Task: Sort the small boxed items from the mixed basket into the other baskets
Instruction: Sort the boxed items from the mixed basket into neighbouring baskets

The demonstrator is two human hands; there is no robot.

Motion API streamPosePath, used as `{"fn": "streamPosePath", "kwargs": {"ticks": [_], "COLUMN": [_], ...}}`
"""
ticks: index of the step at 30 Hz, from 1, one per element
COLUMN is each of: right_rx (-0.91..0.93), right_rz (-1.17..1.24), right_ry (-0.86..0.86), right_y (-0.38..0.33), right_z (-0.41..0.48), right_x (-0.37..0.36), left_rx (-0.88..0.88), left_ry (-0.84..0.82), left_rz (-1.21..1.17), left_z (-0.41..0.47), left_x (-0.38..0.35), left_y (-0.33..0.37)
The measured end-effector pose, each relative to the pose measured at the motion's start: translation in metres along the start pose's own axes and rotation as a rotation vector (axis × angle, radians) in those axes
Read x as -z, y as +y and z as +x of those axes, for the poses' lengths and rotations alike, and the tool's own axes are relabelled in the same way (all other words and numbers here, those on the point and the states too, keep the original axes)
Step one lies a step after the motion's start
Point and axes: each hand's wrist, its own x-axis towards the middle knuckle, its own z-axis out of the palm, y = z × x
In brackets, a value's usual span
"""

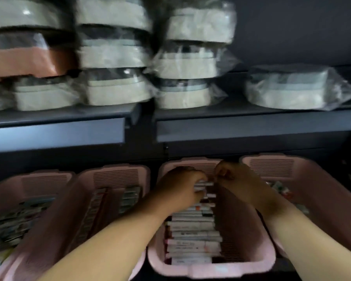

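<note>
curling over the far boxes [204, 184], the left hand [178, 189] grips them.

Blur smears the print on the small boxes [193, 236] past reading, and the fingers [198, 179] of the left hand [178, 191] curl over the far end of their row, hiding those beneath. The right hand [231, 179] is shadowed, so whether it pinches anything cannot be told. The leftmost basket [0, 191] and the rightmost basket [316, 179] are cut off by the side edges.
</note>
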Motion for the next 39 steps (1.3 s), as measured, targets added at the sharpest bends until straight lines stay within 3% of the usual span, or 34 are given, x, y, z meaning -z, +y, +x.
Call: {"fn": "streamPosePath", "kwargs": {"ticks": [9,14,19,21,24,28,39], "right_rx": [-0.375,-0.291,-0.208,-0.304,-0.321,-0.331,-0.363], "right_rz": [-0.030,-0.183,-0.283,-0.397,-0.276,-0.260,-0.384], "right_ry": [0.047,0.078,-0.204,-0.266,-0.249,-0.217,-0.385], "right_y": [0.145,0.175,0.182,0.187,0.204,0.210,0.221], "right_z": [-0.051,-0.062,-0.046,-0.043,-0.044,-0.045,-0.042], "right_x": [0.083,0.107,0.090,0.076,0.071,0.069,0.060], "left_rx": [-0.227,-0.231,-0.152,-0.128,-0.121,-0.089,-0.183], "left_ry": [-0.113,-0.131,-0.211,-0.233,-0.225,-0.205,-0.254], "left_rz": [-0.007,0.035,0.113,0.270,0.432,0.466,0.651], "left_z": [0.083,0.123,0.155,0.161,0.163,0.165,0.164], "left_x": [-0.088,-0.122,-0.157,-0.171,-0.184,-0.190,-0.186], "left_y": [0.106,0.128,0.135,0.137,0.138,0.134,0.139]}}
